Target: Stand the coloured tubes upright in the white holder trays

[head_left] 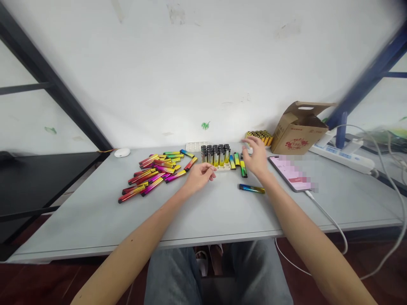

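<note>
My left hand (pixel 200 177) is at the front left corner of a white holed tray (pixel 224 168), its fingers curled and pinched at the tray's edge. Rows of lighters (pixel 216 156) with black tops and clear yellowish bodies stand upright in that tray. To the right, my right hand (pixel 256 157) hovers with its fingers apart and nothing visible in them. Below it lie shiny green and blue lighter sleeves (pixel 243 168). Nearer the table's front, a blue-and-gold sleeve (pixel 252 189) lies alone. A pile of red, purple and gold sleeves (pixel 152 173) spreads to the left.
Behind the filled tray is another white holed tray (pixel 193 146). Yellow lighters (pixel 262 137) stand packed at the back right, beside an open cardboard box (pixel 297 131). A phone (pixel 291 173) on a white cable and a power strip (pixel 343 159) lie at the right. A white round device (pixel 122 153) sits back left.
</note>
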Available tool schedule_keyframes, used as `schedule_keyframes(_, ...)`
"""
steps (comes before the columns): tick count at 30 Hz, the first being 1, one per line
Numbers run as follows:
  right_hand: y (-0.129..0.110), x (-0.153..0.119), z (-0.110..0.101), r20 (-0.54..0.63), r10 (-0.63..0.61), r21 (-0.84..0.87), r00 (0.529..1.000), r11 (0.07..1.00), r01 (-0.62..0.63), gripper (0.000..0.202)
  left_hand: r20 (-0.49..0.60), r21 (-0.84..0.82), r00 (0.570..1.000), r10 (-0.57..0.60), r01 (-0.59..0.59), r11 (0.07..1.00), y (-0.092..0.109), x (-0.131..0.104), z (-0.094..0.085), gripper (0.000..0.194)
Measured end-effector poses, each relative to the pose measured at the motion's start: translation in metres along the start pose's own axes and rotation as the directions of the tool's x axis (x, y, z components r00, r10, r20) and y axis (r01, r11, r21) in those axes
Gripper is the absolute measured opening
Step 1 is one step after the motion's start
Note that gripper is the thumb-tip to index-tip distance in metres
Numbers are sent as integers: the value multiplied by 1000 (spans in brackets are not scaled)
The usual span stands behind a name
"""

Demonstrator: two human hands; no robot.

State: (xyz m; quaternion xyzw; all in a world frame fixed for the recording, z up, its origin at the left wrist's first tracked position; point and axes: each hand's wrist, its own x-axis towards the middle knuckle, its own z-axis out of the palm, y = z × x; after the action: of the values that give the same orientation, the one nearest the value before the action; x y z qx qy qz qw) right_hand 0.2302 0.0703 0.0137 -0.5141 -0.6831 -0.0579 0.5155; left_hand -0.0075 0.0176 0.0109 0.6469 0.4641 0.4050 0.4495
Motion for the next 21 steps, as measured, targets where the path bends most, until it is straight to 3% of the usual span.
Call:
schedule_keyframes(2,17,4,-5,35,134,-89,990,987,-131,29,9,11,1000,7,-7,1000,-1,0,0,22)
schedule_keyframes(4,28,5,-9,179,259,-200,949,954,-223,25,12,19,1000,13,-13,1000,-1,-1,1,22)
schedule_keyframes(7,29,2,-11,334,378,-388,863,890,-240,23,5,31,999,33,-33,999,-2,-1,1,21)
schedule_keyframes(10,22,0,-12,396,419,-476,817,855,-207,29,6,37,999,38,-38,999,-3,0,1,21)
schedule_keyframes(17,20,1,-15,463,412,-470,785,865,-176,28,27,38,1000,-10,9,999,-3,0,4,17)
schedule_keyframes(21,19,1,-12,396,404,-407,825,882,-236,27,30,40,999,-21,20,999,-5,0,4,16)
